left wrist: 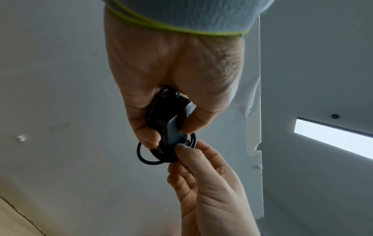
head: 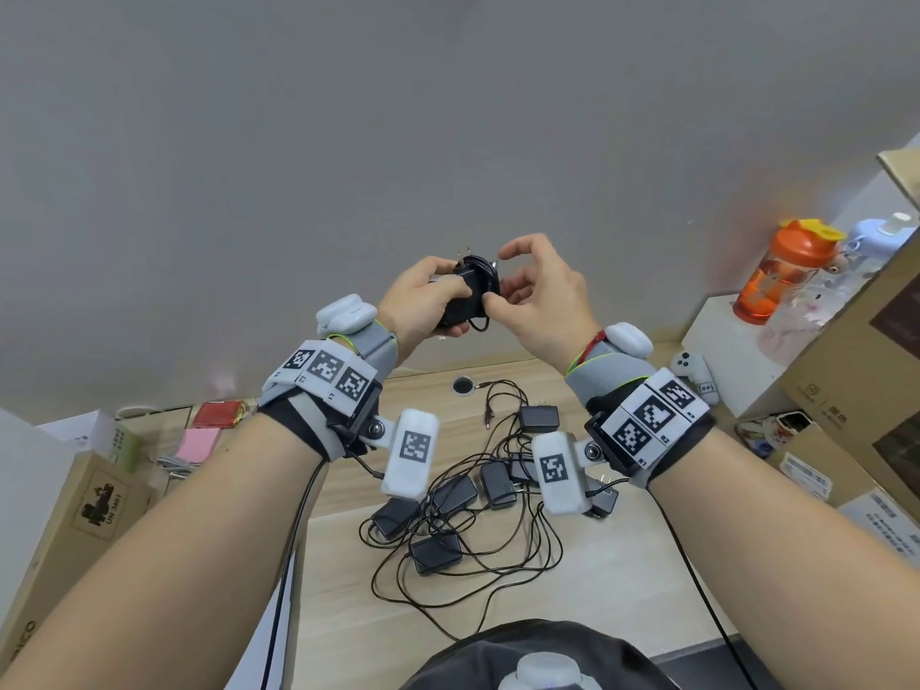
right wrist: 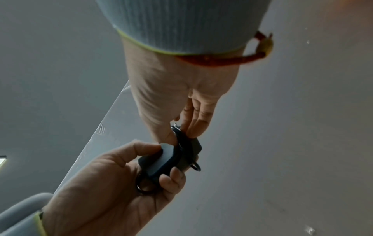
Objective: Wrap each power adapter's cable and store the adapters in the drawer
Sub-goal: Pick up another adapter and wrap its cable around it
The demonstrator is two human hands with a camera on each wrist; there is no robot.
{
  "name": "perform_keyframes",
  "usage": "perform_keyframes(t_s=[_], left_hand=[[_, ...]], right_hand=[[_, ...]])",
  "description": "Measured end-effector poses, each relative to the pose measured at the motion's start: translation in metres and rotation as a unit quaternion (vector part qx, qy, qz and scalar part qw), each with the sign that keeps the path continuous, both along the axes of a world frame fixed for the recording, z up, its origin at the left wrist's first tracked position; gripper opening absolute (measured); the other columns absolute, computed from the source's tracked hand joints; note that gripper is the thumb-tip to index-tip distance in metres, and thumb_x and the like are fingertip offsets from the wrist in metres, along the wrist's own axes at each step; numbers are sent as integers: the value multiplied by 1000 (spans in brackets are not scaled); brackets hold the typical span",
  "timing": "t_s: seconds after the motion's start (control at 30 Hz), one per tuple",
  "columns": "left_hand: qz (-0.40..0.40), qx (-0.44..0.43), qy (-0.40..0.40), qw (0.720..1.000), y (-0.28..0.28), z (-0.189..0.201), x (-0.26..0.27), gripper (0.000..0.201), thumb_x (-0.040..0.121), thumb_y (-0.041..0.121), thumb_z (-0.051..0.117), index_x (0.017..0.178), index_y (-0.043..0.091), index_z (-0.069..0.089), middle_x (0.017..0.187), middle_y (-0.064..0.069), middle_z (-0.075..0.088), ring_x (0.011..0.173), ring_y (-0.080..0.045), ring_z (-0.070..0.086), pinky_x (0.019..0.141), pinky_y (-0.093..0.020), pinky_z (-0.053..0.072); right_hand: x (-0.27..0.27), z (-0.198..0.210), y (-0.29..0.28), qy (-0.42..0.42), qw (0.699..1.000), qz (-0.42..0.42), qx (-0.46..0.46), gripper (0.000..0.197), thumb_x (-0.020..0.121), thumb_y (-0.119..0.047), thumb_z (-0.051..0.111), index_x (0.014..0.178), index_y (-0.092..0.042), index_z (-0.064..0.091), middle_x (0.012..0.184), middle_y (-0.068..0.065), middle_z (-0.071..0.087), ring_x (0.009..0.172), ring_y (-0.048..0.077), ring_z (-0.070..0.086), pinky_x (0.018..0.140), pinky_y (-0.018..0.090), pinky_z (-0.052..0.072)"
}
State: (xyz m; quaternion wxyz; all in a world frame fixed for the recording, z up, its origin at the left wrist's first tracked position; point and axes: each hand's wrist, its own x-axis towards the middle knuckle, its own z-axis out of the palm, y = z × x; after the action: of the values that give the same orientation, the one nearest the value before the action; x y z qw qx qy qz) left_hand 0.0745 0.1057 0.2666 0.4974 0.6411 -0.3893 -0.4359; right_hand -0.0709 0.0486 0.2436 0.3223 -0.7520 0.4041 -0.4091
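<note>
Raised in front of the grey wall, my left hand [head: 428, 296] grips a black power adapter [head: 465, 296] whose cable is wound round its body, prongs pointing up. My right hand [head: 527, 291] pinches the wound cable at the adapter's right side with thumb and fingers. In the left wrist view the adapter [left wrist: 171, 124] sits between my left hand's thumb and fingers [left wrist: 149, 135], and the right hand's fingertips [left wrist: 185, 148] meet the coil. The right wrist view shows the adapter [right wrist: 171, 158] and the right hand [right wrist: 179, 132] pinching the cable. Several more black adapters [head: 438, 552] lie in tangled cables on the wooden desk [head: 597, 580].
Cardboard boxes [head: 64, 515] stand at the left and at the right [head: 856, 351]. An orange bottle [head: 781, 271] stands on a white block at the back right, with a small white figure [head: 694, 371] below it. A pink pad [head: 199, 443] and a red packet lie at the back left.
</note>
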Motion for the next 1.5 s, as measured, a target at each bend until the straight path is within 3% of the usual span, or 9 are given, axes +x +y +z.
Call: perform_keyframes(t_s=[0.2,0.33,0.4,0.53,0.77,0.93,1.1,1.33,1.5], left_hand=[[2,6,1,1000,0,5,-1,29,89,5,50,117,6,58,86,-20,62,53,-27,54,51,-28,48],[27,20,21,999,1,7,6,26,88,11,51,109,2,62,84,-20,59,49,-27,52,46,-25,43],[21,23,50,998,3,9,9,21,91,21,56,101,6,64,84,-18,59,48,-26,50,43,-23,40],[-38,9,4,999,6,7,11,57,77,57,73,104,7,70,82,-12,68,51,-21,50,45,-23,42],[-76,-18,-80,994,11,0,8,41,64,36,90,96,14,74,75,-10,72,50,-18,53,47,-22,41],[-77,-16,-95,992,10,0,4,39,64,27,91,97,14,75,74,-11,73,50,-20,54,47,-23,42],[-56,-16,-118,991,9,-1,5,25,70,12,83,92,11,72,65,-9,70,49,-21,53,49,-27,43],[-87,-14,-128,988,10,-1,5,40,63,20,92,96,8,72,68,-6,69,54,-20,56,52,-28,47],[-92,1,-137,986,9,-4,5,64,58,27,95,113,10,67,68,-3,71,53,-20,58,58,-32,49]], right_hand=[[-1,1,-6,8,1000,20,-4,27,81,-25,71,107,-27,64,69,-4,65,61,5,56,71,26,52],[-4,2,-10,-64,992,99,46,16,94,-23,61,109,-22,67,85,1,61,70,13,58,66,30,55],[-6,1,-12,-80,989,117,51,16,97,-19,57,108,-25,68,99,9,62,80,15,62,72,29,57],[-6,1,-13,-104,979,160,66,15,91,-14,65,99,-26,67,95,2,69,86,14,68,88,36,56],[-6,3,-13,-130,982,112,78,15,95,-12,58,87,-25,54,72,8,70,69,24,68,68,37,60],[-3,3,-14,-122,987,49,91,13,97,-14,55,87,-22,51,79,11,71,73,29,72,64,43,62],[-2,9,-11,-136,974,102,153,9,94,-11,63,90,-15,55,82,12,69,74,25,68,67,39,60],[-3,8,-12,-109,986,54,117,19,87,-15,72,81,-18,54,75,19,69,75,36,71,65,47,61],[0,3,-14,-61,994,-14,86,24,87,-24,71,77,-26,49,75,9,70,75,27,71,66,47,61]])
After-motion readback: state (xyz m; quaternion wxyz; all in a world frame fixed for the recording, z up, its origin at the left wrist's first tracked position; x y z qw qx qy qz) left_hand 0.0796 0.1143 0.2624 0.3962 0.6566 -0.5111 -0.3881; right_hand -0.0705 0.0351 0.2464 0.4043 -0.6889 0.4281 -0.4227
